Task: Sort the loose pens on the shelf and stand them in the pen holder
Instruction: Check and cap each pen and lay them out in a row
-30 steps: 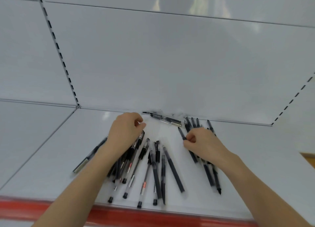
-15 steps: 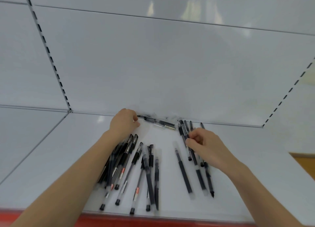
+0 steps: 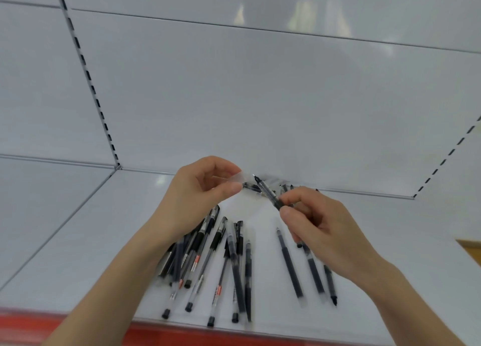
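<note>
Head view: a white shelf [image 3: 78,241] with a red front edge [image 3: 182,332] is seen from above, closed at the far side by a white back panel [image 3: 234,98]. Both hands are raised just above the far middle of the shelf. A black pen [image 3: 266,191] is pinched in the right hand [image 3: 322,226], whose fingers [image 3: 289,213] are curled round its barrel; its fine tip is pointed up and to the far left. A small clear plastic piece [image 3: 238,178] is gripped between the thumb and forefinger of the left hand [image 3: 205,192], just beside that tip; what the piece is cannot be told.

A fan of loose pens [image 3: 221,254] is spread on the shelf below the left wrist, with the caps turned mostly toward the near edge and several barrels crossed over one another. Three further pens [image 3: 290,265] are laid roughly parallel to the right of it, partly covered by the right hand. More dark pens [image 3: 251,187] are glimpsed against the back panel behind the hands, too blurred to be counted.
</note>
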